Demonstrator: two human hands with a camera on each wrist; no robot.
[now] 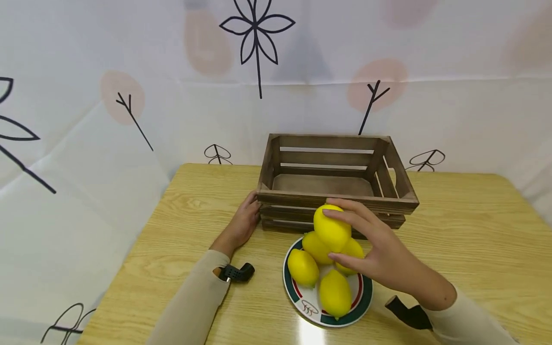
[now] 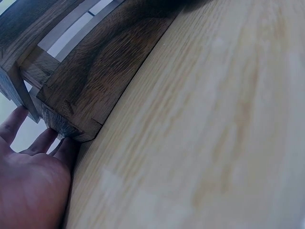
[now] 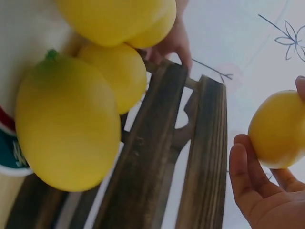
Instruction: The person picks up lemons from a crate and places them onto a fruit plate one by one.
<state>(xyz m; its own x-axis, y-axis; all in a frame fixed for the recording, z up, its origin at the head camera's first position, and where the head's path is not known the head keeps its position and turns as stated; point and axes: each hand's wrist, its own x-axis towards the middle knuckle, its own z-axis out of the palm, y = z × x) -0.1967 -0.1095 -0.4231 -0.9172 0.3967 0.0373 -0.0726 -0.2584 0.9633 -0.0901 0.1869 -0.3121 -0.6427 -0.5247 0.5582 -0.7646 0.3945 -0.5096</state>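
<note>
A yellow lemon (image 1: 331, 229) is held between the fingers and thumb of my right hand (image 1: 379, 249), raised above the plate near the crate's front. In the right wrist view, that hand (image 3: 276, 200) and its lemon (image 3: 281, 129) stand apart from the other fruit. Several more lemons (image 1: 335, 293) lie on a round plate (image 1: 367, 293) with a green and red rim. Against the front left corner of a brown slatted wooden crate (image 1: 332, 197) rests my left hand (image 1: 242, 223); its fingertips touch the wood in the left wrist view. No fruit shows inside the crate.
Under everything is a light wood-grain table (image 1: 465, 249). A pale cloth (image 1: 302, 110) printed with plants hangs behind it, just past the crate. The plate sits close to the crate's front slats. A dark strap (image 1: 236, 273) is on the left wrist.
</note>
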